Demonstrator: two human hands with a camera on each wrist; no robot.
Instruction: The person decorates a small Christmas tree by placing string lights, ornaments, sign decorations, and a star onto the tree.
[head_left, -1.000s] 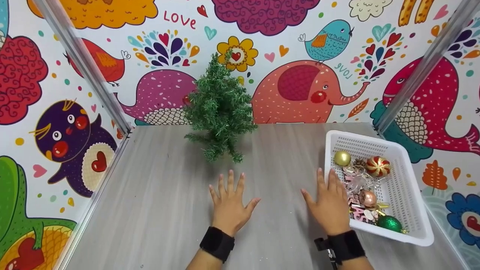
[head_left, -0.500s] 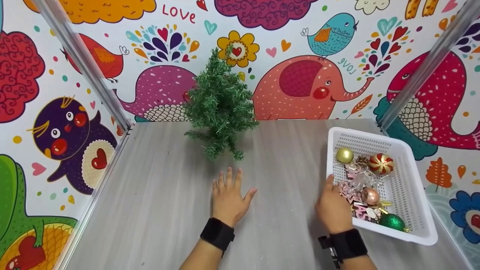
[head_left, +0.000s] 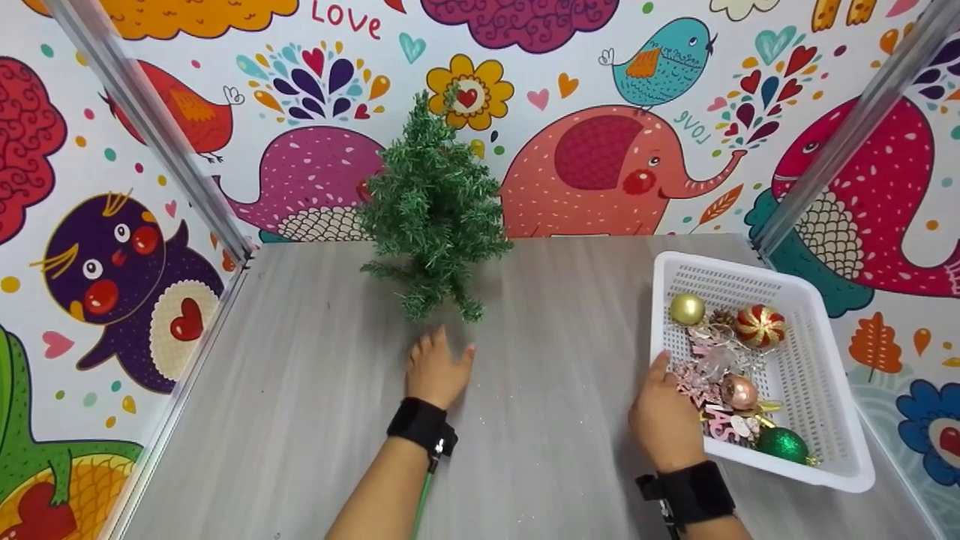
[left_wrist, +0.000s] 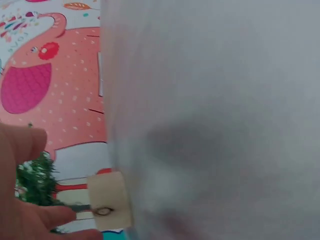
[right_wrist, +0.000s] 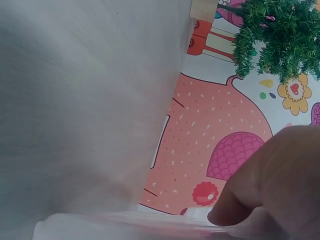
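A small green artificial Christmas tree (head_left: 435,217) stands at the back of the grey table. Its square wooden base (left_wrist: 110,200) shows in the left wrist view. My left hand (head_left: 439,373) is in front of the tree, thumb spread from the fingers, with nothing held. On the right, my right hand (head_left: 667,420) grips the left rim of a white plastic basket (head_left: 832,390). Inside the basket are a gold ball (head_left: 686,308), a red-and-gold striped ball (head_left: 760,326), a rose-gold ornament (head_left: 739,391), a green glitter ball (head_left: 782,445) and pink letter pieces (head_left: 721,424).
Cartoon-printed panels (head_left: 322,180) wall in the table (head_left: 315,420) at the back and both sides, with metal corner posts (head_left: 150,127). Tiny bright specks lie on the tabletop between the hands. Black bands (head_left: 417,421) with cameras circle both wrists.
My left hand has moved slightly left and toward the tree, turning with its fingers drawn closer together. My right hand has gone from spread fingers beside the basket to gripping its rim.
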